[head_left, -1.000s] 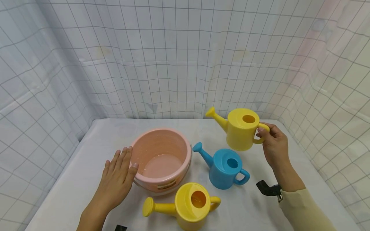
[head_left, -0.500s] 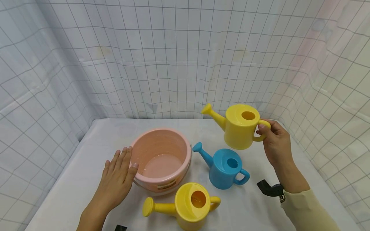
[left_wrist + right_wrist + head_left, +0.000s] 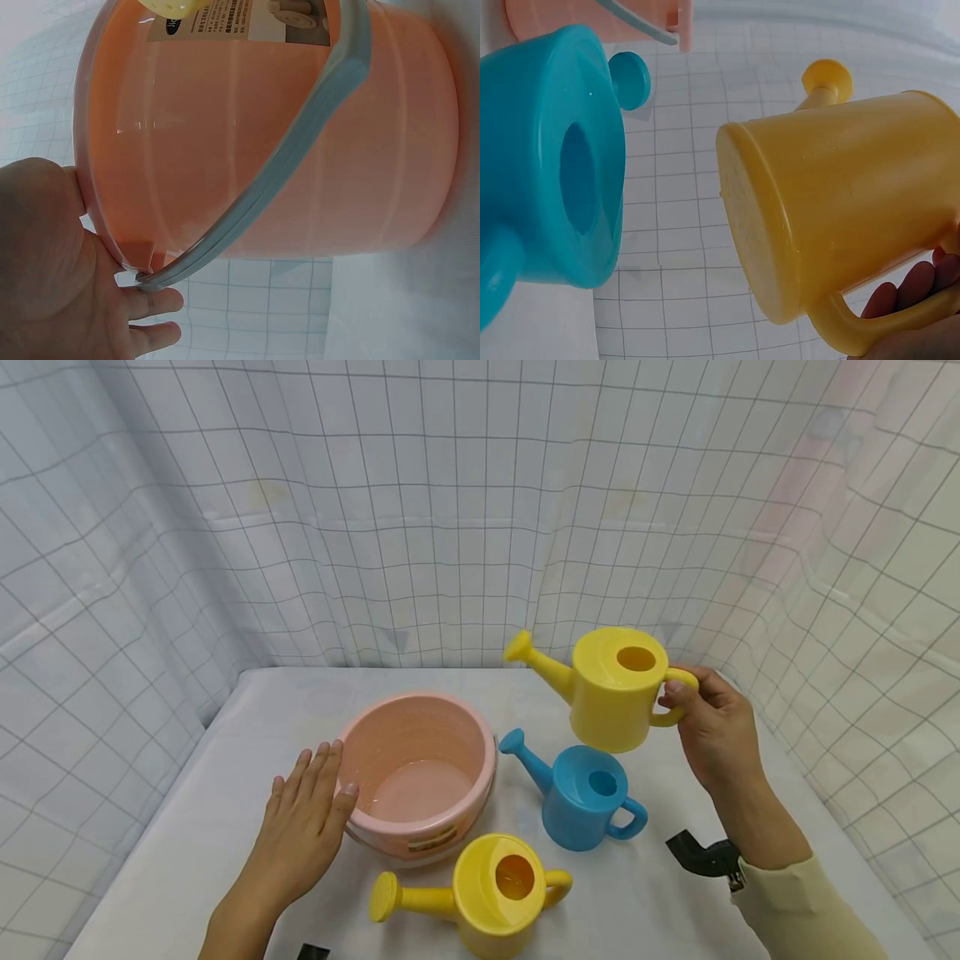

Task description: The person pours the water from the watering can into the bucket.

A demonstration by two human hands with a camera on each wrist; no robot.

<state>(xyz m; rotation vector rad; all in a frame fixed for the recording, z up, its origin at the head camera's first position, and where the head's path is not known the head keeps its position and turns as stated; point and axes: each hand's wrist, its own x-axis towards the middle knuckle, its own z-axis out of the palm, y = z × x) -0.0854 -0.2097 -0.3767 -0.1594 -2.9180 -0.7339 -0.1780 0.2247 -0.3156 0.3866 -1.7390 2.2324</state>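
Note:
My right hand (image 3: 718, 735) grips the handle of a yellow watering can (image 3: 613, 702), held up above the table with its spout toward the left. In the right wrist view this can (image 3: 847, 202) shows its flat bottom, and curled fingers (image 3: 919, 285) pass through the handle. My left hand (image 3: 303, 827) rests with fairly straight fingers on the left rim of a pink bucket (image 3: 480, 793). The left wrist view has the hand (image 3: 67, 277) at the rim beside the grey bail handle (image 3: 262, 180). A little clear liquid seems to lie in the bucket.
A blue watering can (image 3: 585, 802) stands right of the bucket, just below the raised can in the head view. In front, a second yellow watering can (image 3: 495, 893) has liquid inside. White gridded curtains (image 3: 480, 527) enclose the white table (image 3: 202, 793) on three sides.
The held yellow watering can has risen a little and moved left, staying nearly level. My left hand, the bucket and the other two cans have stayed put.

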